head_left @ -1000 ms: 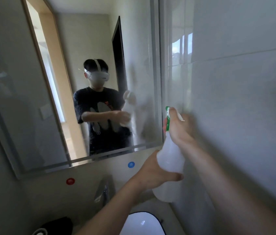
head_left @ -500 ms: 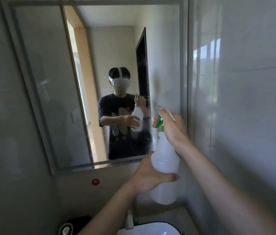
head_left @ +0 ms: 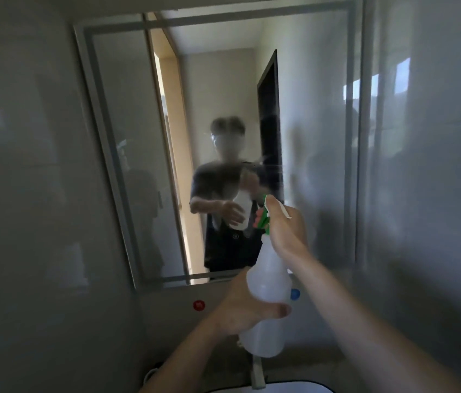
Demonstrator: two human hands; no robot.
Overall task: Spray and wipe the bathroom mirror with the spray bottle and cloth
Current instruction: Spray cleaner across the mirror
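While you face the mirror (head_left: 127, 154) head-on, the head view, your only one, puts the spray bottle (head_left: 269, 282) between you and the glass, low and right of centre, its long axis upright and leaning slightly, with the green and white head at the top aimed forward at the mirror. The glass lies directly ahead of the nozzle, so the coming move turns on keeping that nozzle pointed at the pane and not at the tiled wall (head_left: 436, 194) just to its right.

Your right hand (head_left: 283, 231) is the nearer one to the trigger: it wraps the neck and spray head from behind, fingers curled round the front over the green trigger (head_left: 262, 219). Whether the trigger is fully pulled you cannot tell from this blurred frame, though a faint haze in front of the glass above the nozzle suggests mist leaving it.

Your left hand (head_left: 247, 304) cups the translucent body from the left, closed around it with the thumb pressed across the front, steadying its weight.

Below the mirror sit a red dot (head_left: 198, 304) and a blue dot (head_left: 295, 294) on the wall, and the rim of a white basin (head_left: 274, 388) shows at the bottom edge. No cloth is visible, so wiping is likely yet to come; the spraying step looks to be under way.
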